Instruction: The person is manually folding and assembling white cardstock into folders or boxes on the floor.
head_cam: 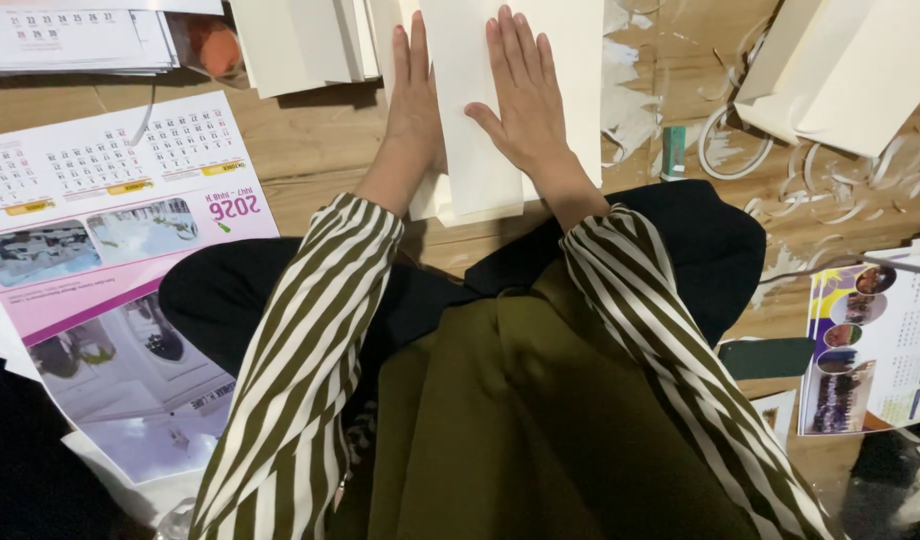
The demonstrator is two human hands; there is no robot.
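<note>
Hands flat and unclenched, left hand [416,100], right hand [525,95], pressing smooth cream folded card [480,150], wooden floor [320,150].

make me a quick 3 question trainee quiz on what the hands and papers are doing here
1. True or false: both hands lie flat, palms down, on the cream folded card sheet.
2. Which lies at the wearer's left on the brown wooden surface? A) a large printed calendar sheet with a pink band B) a pair of scissors C) a blue bucket
3. Fill in: the sleeves on both arms are ____ in olive and white.

Key:
1. True: the left hand and the right hand both press on the card, fingers stretched out.
2. A: the printed calendar sheet with a pink band.
3. Striped, as on the striped sleeves.
</note>
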